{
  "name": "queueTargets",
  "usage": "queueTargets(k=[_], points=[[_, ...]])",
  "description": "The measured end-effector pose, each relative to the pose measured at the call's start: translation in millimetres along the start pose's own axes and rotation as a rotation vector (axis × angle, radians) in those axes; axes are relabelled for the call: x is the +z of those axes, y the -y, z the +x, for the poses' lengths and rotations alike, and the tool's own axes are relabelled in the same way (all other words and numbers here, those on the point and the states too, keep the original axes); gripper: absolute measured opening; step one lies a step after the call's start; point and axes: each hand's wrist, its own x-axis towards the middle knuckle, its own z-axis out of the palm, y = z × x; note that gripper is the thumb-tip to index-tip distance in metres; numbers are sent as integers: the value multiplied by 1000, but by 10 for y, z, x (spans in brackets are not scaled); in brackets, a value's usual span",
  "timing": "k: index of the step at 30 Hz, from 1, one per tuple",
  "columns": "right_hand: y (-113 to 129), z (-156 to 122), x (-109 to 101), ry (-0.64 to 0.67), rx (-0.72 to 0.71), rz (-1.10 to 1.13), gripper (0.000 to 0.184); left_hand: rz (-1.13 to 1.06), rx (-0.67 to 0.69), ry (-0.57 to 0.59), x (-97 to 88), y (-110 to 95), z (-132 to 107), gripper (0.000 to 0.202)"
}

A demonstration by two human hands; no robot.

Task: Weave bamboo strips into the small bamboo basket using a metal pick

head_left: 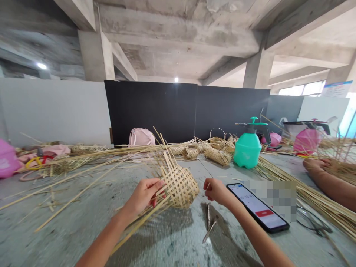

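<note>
My left hand (148, 193) is closed on the edge of a small woven bamboo basket (182, 187), thumb on top of the strips. The basket lies tilted on its side, and long loose strips stick out from its left end, up and toward me. Just right of the basket, apart from it, my right hand (217, 191) is closed in a pinch. A small pale bit shows at its fingertips, too small to name. Below that hand, a slim metal tool with two thin legs (209, 224) rests on the table, partly in shadow.
A phone (258, 207) lies right of my right arm, near a green spray bottle (247, 148). Bamboo strips (311, 193) run along the right, beside another person's arm (330, 181). Woven pieces (217, 154) and a pink bag (141, 137) stand behind.
</note>
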Motion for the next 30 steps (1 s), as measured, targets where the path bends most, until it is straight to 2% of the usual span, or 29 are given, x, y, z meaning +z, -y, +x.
queueTargets(k=[3,7,12,15,20,23,26,29,30], points=[[-24,-14,-19,42,1,27,29,78,39,36,-58,-81,9,27],[-41,-40,51,223,24,56,30,181,64,162,-213,-295,109,25],[-60,8,142,316,27,119,30,426,-52,394,-420,-707,267,26],[-70,39,166,314,11,161,30,497,-112,449,-460,-908,336,23],[-24,37,95,237,-72,238,30,638,-117,472,-387,-1067,382,21],[14,-81,-60,133,-176,313,17,729,-54,460,-274,-1090,360,26],[45,-377,-252,11,-310,393,2,810,-2,487,-129,-1093,312,29],[118,-772,-443,-86,-500,492,20,889,18,543,-1,-1100,258,32],[162,-890,-514,-118,-535,509,18,914,19,567,31,-1104,240,33]])
